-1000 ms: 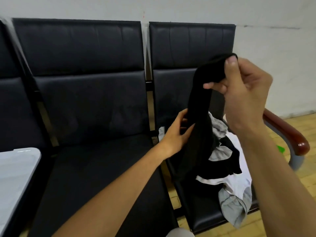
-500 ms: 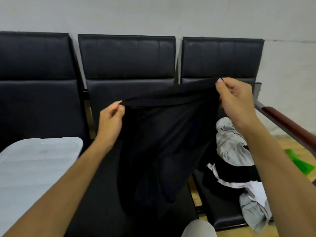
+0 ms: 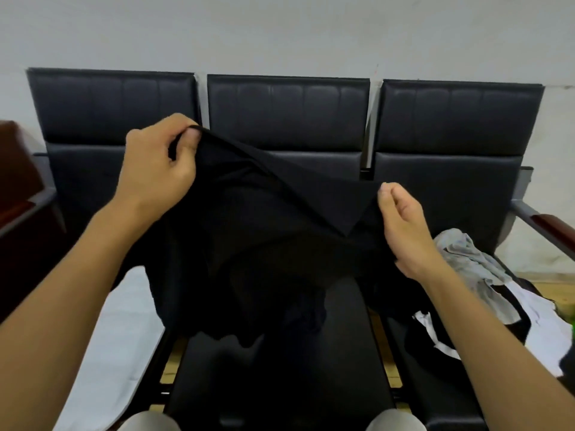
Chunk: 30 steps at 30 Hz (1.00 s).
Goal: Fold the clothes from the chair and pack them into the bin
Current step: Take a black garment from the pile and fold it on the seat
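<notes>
Now that our left hand (image 3: 158, 164) and right hand (image 3: 401, 223) pinch the black garment (image 3: 249, 244) spread wide, where it hung bunched a second ago, we can fold. Between them it hangs open.

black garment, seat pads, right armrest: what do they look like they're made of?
Black garment: thin, matte knit or woven fabric, probably; it drapes and creases softly where the left hand and right hand pinch its edge.
Seat pads: likely black leather or faux leather; slight sheen, stitched panels.
Right armrest: glossy reddish-brown top, seemingly varnished wood, on a grey metal-looking bar.
</notes>
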Motion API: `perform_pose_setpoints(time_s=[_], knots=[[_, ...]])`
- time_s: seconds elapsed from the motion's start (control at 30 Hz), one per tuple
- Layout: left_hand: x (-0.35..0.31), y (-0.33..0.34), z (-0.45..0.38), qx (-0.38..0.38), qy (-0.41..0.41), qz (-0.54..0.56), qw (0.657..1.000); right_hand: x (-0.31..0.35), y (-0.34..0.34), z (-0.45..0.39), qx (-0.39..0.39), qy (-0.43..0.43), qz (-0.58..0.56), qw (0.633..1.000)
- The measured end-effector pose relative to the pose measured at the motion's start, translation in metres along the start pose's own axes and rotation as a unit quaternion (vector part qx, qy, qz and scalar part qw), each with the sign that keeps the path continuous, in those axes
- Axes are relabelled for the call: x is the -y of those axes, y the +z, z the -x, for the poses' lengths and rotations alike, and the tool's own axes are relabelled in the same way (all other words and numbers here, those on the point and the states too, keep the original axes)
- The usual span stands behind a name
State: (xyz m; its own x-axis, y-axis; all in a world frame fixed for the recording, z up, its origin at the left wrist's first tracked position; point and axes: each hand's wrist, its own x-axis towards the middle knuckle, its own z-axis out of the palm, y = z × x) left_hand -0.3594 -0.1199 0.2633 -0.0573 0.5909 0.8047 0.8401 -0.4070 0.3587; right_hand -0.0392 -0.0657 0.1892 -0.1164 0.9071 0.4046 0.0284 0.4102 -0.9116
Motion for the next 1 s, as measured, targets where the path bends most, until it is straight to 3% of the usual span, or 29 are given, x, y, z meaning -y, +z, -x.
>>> perform_pose_setpoints(time_s=[0.07,0.13,0.23,0.27,0.33,0.4,0.47,0.57,0.63,0.77,0.87,1.0], knots=[[0.009,-0.008,0.0,0.033,-0.004,-0.03,0.999,0.001,0.0,0.003,0.073,-0.046,0.093,0.992],[0.013,-0.013,0.003,0.048,-0.025,-0.013,0.998,0.003,0.0,0.002,0.164,-0.07,0.222,0.959],[-0.003,-0.007,0.013,0.098,-0.031,0.076,0.992,0.006,0.014,0.002,0.184,-0.073,0.415,0.888],[-0.012,-0.003,0.017,0.13,-0.015,0.088,0.987,0.009,0.024,0.005,0.18,-0.077,0.394,0.898],[-0.026,0.01,0.025,0.198,0.013,0.095,0.975,0.021,0.052,0.014,0.218,-0.021,0.191,0.957],[-0.039,0.021,0.031,0.254,0.023,0.106,0.961,0.031,0.08,0.024,0.278,0.001,0.069,0.958],[-0.045,0.025,0.035,0.288,0.008,0.139,0.948,0.031,0.099,0.028,0.294,-0.029,0.094,0.951],[-0.039,0.014,0.043,0.322,-0.062,0.213,0.92,0.024,0.098,0.022,0.229,-0.041,0.151,0.961],[-0.025,0.005,0.052,0.357,-0.129,0.255,0.889,0.026,0.088,0.016,0.192,-0.041,0.125,0.973],[0.006,0.004,0.078,0.405,-0.201,0.197,0.87,0.038,0.063,0.005,0.226,-0.003,0.145,0.963],[0.024,0.001,0.086,0.359,-0.245,0.153,0.888,0.04,0.047,-0.002,0.223,0.003,0.161,0.962],[0.043,-0.011,0.082,0.249,-0.233,0.117,0.933,0.038,0.019,-0.008,0.186,0.034,0.179,0.965]])
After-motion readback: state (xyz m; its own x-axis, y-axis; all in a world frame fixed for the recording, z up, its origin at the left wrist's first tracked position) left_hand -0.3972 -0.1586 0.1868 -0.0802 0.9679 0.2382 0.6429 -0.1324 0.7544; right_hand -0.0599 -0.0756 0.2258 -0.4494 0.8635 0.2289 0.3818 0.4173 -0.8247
